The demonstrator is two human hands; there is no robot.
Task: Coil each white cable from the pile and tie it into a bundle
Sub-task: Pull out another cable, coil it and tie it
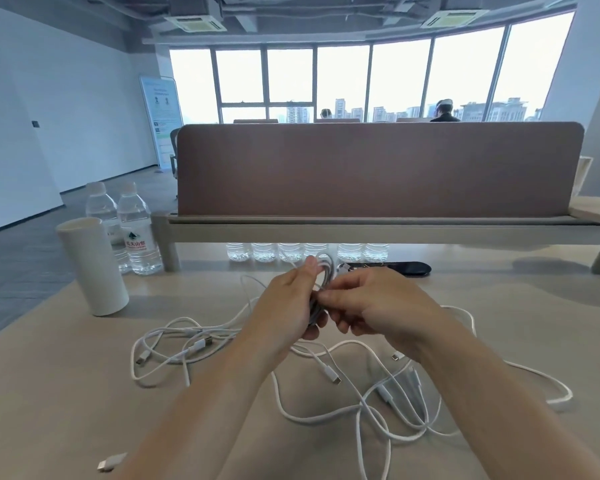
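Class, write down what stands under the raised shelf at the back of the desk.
A row of clear water bottles, tops hidden by the shelf, and a flat black object. The coiled cable covers part of the row.

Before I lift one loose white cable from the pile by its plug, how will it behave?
Probably floppy: the pile of white cables lies in soft curves on the table. The strands cross, so neighbours may drag along.

white cylinder (92,266) left | two water bottles (134,230) behind it | brown divider (378,168) | black object (409,268)
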